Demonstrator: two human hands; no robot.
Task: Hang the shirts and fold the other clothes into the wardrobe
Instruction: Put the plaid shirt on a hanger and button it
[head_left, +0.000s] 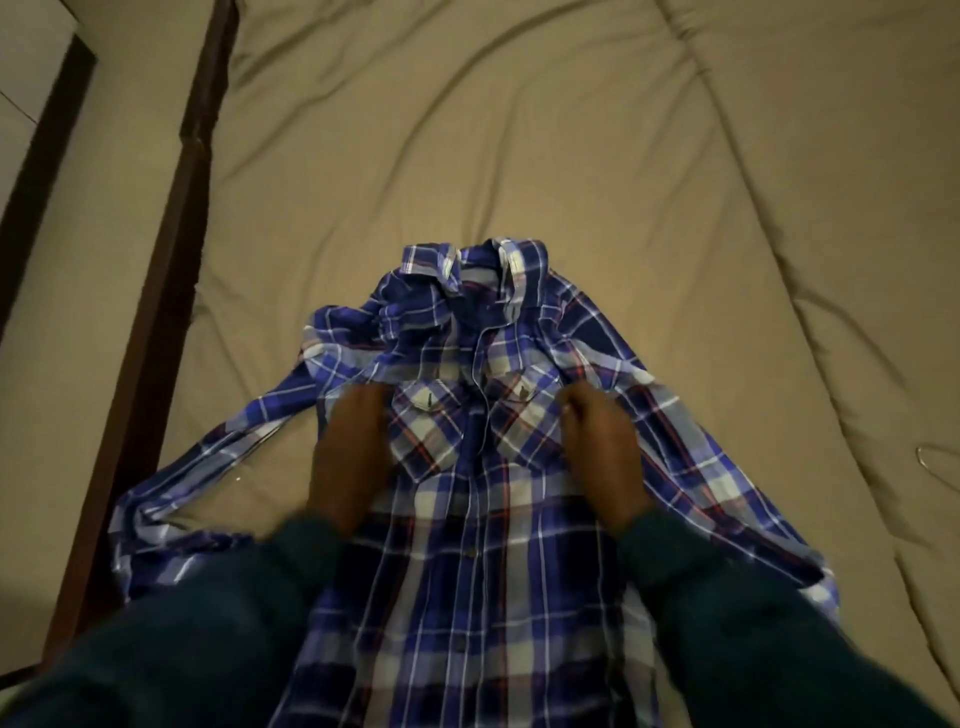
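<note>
Blue, white and red plaid button-up shirt (467, 457) laid face-up on tan-sheeted bed (623, 156). Left hand (348, 452) blurred, finger state indeterminable. Right hand (597, 447) fingers curled, chest fabric pinched. Risk: bunched left shoulder stays creased if lifted unsmoothed.

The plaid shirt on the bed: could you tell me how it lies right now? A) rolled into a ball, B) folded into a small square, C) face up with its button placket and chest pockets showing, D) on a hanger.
C: the plaid shirt lies spread on the bed, collar far from the person, with placket and both chest pockets visible.
</note>
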